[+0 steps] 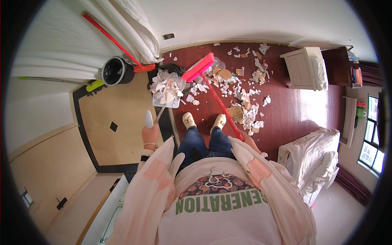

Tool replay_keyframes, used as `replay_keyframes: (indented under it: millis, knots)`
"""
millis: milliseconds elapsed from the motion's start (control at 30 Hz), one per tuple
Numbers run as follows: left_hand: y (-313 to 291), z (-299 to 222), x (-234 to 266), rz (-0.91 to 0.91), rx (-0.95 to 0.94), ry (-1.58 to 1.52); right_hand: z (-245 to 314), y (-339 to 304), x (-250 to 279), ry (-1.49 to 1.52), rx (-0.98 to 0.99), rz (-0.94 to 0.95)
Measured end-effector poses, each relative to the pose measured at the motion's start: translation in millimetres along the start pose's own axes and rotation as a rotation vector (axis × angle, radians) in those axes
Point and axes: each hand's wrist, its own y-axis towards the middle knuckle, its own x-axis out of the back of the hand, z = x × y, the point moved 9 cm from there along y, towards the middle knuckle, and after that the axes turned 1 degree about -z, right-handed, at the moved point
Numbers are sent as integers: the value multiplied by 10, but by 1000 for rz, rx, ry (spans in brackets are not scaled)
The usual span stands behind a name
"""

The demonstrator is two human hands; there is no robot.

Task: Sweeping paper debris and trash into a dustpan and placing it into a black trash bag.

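Observation:
My left hand (pixel 151 133) is closed around the handle of a white dustpan (pixel 174 103), which is heaped with torn paper scraps (pixel 166 86). In my right hand (pixel 250 141) is the red shaft of a broom (pixel 220 104), partly hidden by my sleeve. The broom's pink bristled head is raised beside the dustpan, over the litter. White paper pieces (pixel 247 107) and brown cardboard bits (pixel 234 113) lie strewn across the dark red wood floor (pixel 281 104) in front of my feet. A black bag (pixel 154 77) shows partly behind the dustpan.
At the far left stands a black bucket (pixel 128 70); a second red broom (pixel 115 42) and a green-headed mop (pixel 95 85) lean near it. A white cabinet (pixel 299 70) stands at the far right, with cloth-covered furniture (pixel 308 155) nearer. Beige tile (pixel 126 104) covers the left floor.

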Motion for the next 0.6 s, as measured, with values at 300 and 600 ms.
replay_keyframes:
  millis: [300,600]
  knots:
    - [-12,66,-47,10,-26,-35,398,-72,-90,86,0,18]
    - [73,6,-28,42,9,-10,971,218,-466,-262,172,53]
